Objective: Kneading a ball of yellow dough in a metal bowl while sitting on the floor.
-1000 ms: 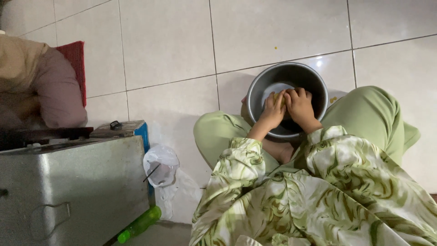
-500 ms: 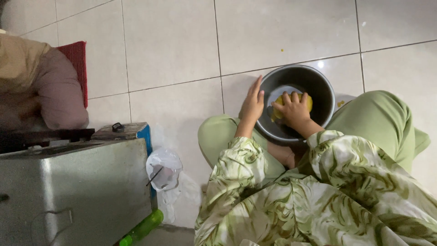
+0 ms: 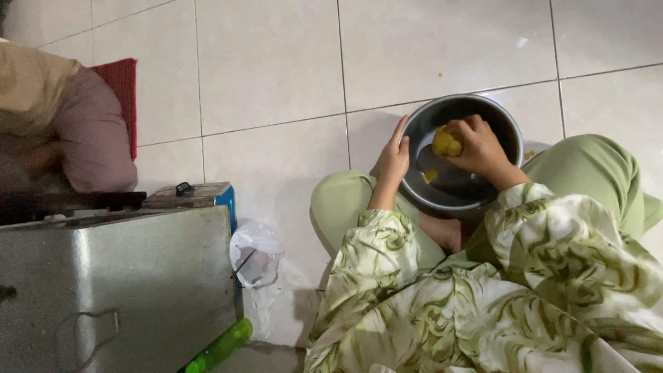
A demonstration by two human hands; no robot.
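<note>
A round metal bowl (image 3: 461, 155) sits on the tiled floor (image 3: 269, 76), right of centre, between the person's folded knees in green trousers. The right hand (image 3: 480, 146) reaches down into the bowl with its fingers curled around a lump of yellow dough (image 3: 446, 143), gripping it just above the bowl's bottom. A smaller yellow scrap (image 3: 429, 177) lies on the bowl's bottom, nearer to the person. The left hand (image 3: 394, 157) rests against the bowl's left rim, fingers stretched out and close together, flat along the outer edge and holding nothing. To the near left stands a steel box (image 3: 117, 283), with a crumpled clear plastic bag (image 3: 255, 255) just beside it and a green bottle (image 3: 221, 347) near its corner.
</note>
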